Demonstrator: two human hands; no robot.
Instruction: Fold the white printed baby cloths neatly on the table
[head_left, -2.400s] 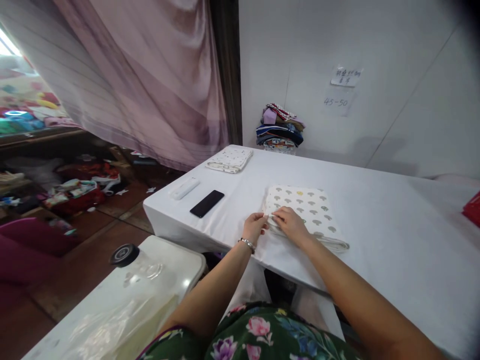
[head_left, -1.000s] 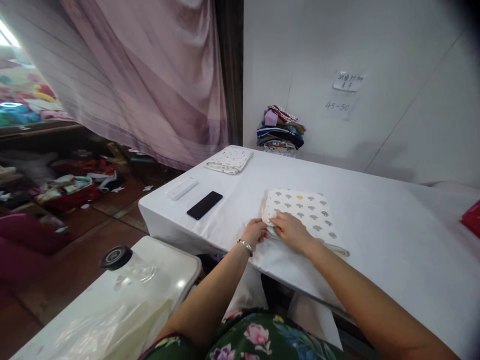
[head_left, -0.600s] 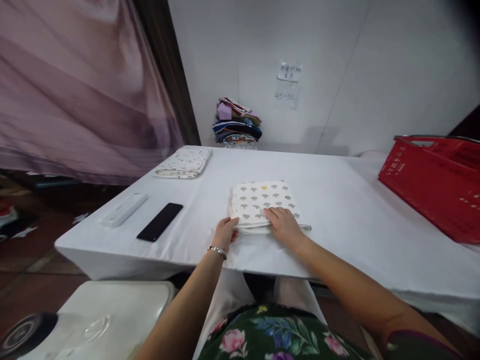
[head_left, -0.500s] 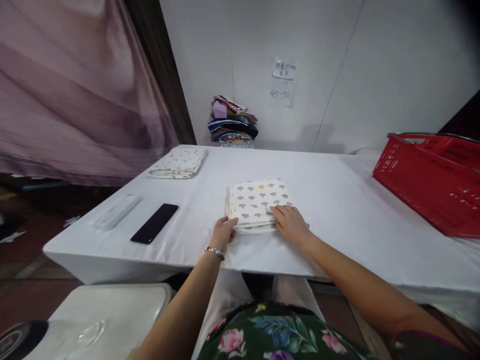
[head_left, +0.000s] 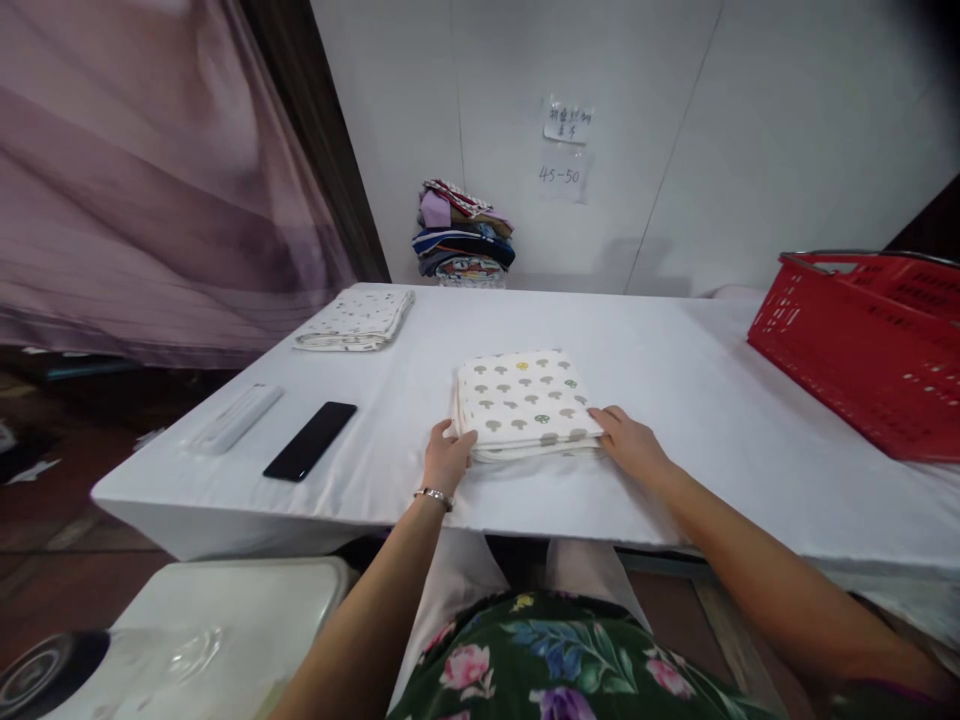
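A folded white cloth [head_left: 521,398] with grey mushroom prints and a few yellow and green ones lies flat on the table in front of me. My left hand [head_left: 448,456] is closed around its near left corner, thumb on top and the other fingers partly hidden at the edge. At the near right corner, my right hand [head_left: 630,440] pinches the cloth's edge, its fingertips partly out of sight. Several layers show along the front fold.
On the white-covered table [head_left: 525,500] are another folded cloth [head_left: 358,318], a black phone [head_left: 310,441] and a white slim case [head_left: 234,418]. A red basket [head_left: 862,350] stands right. Behind are stacked fabrics [head_left: 463,235]. A white stool [head_left: 240,600] is at lower left.
My right hand has slid from the top of the mushroom-print cloth to its near right corner, where it now grips. My left hand stays at the left corner.
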